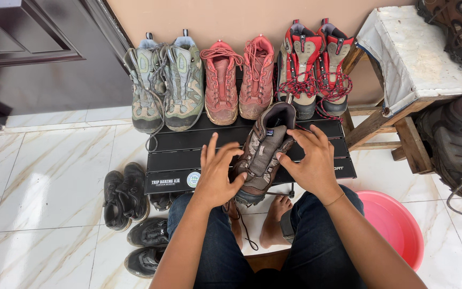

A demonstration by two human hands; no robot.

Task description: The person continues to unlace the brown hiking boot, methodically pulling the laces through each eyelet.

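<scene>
A brown hiking shoe with a grey mesh tongue lies on a low black slatted table in front of me, toe towards me. My left hand rests against its left side, fingers spread. My right hand touches its right side near the tongue, fingers apart. A loose dark lace hangs from the shoe's toe down between my knees. Neither hand closes around the shoe.
At the table's back stand a grey-green pair, a pink-red pair and a red-grey boot pair. Black shoes lie on the marble floor at left. A pink basin sits right, beside a wooden stool and dark boots.
</scene>
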